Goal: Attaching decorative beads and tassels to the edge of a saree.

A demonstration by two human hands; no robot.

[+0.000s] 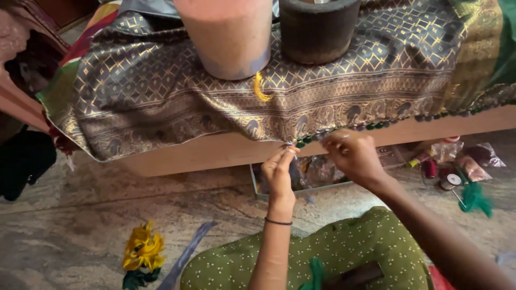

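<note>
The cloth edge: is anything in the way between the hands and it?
Nothing visible. The left hand and right hand are both right at the cloth edge, fingers pinching there, with no object between.

The landmark is the low wooden platform (pixel 215 153). Along its front edge the patterned cloth (pixel 333 91) hangs down and covers the upper part of the front face, so this part is not reachable directly. On top of the platform a pink pot (pixel 228 37) and a dark pot (pixel 317 29) stand close together; only a narrow gap stays between them. Below the platform, at its right half, a shallow tray with packets (pixel 317 174) and thread spools (pixel 438 172) fill the floor. Left of the tray the stone floor (pixel 107 209) is open, up to the yellow thread bundle (pixel 142 252). The green-clothed knee (pixel 344 247) blocks the way from below.
</note>
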